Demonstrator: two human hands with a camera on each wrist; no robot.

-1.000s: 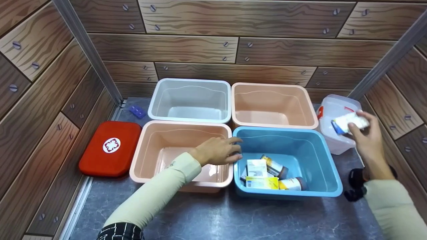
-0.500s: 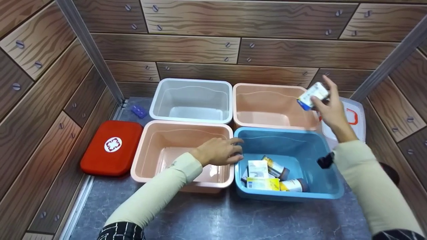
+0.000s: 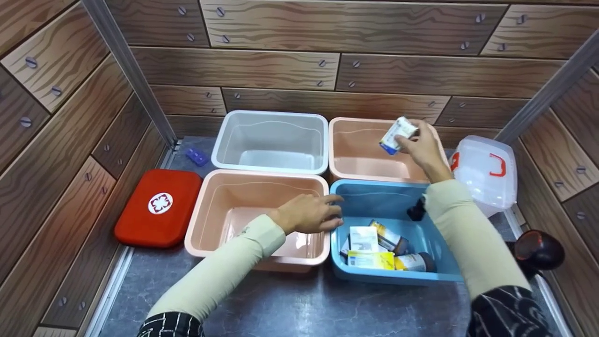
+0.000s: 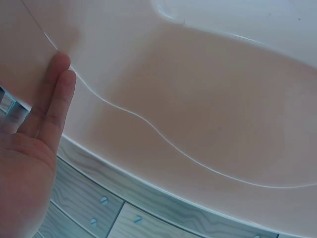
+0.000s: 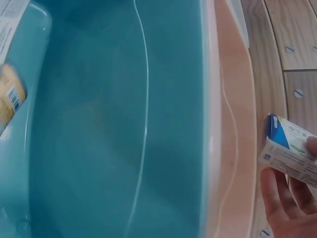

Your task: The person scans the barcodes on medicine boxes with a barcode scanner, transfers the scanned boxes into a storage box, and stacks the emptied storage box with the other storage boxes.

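Note:
My right hand (image 3: 425, 150) pinches a small white medicine box (image 3: 397, 135) with a blue end, above the back peach bin (image 3: 358, 140). The right wrist view shows thumb and fingers on opposite sides of the box (image 5: 290, 151). My left hand (image 3: 309, 214) lies across the adjoining rims of the front peach bin (image 3: 252, 189) and the blue bin (image 3: 369, 199). In the left wrist view, two of its fingers (image 4: 62, 94) look nearly straight. Inside the blue bin lie a white box (image 3: 363, 238), a yellow box (image 3: 371, 260) and brown bottles (image 3: 414, 262) with yellow-white labels.
A white bin (image 3: 271, 133) stands at back left. To its left lies a purple pill case (image 3: 196, 157), with a red first-aid case (image 3: 159, 206) nearer. On the right are a lidded clear box (image 3: 486, 178) and a black rounded object (image 3: 539, 250). Wood-patterned walls enclose three sides.
My right hand has carried the medicine box leftward from the clear box, rising and then lowering to above the back peach bin. My left hand has stayed on the rims.

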